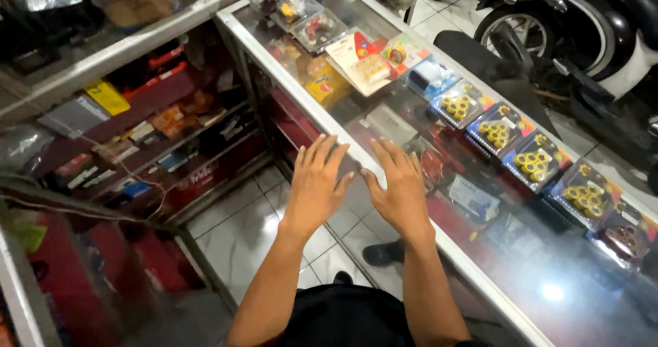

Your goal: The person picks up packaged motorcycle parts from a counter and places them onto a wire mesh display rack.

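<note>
Hovering at the frame's centre, your left hand (317, 182) and right hand (399, 186) lie flat, fingers spread, holding nothing, over the metal edge (288, 86) of the glass tabletop (548, 265). That edge runs upper left to lower right; both hands sit equally near.

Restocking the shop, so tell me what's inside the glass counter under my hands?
Inside the glass counter lie packets of yellow rollers and small boxes. The left hand and right hand cover what's beneath.
</note>
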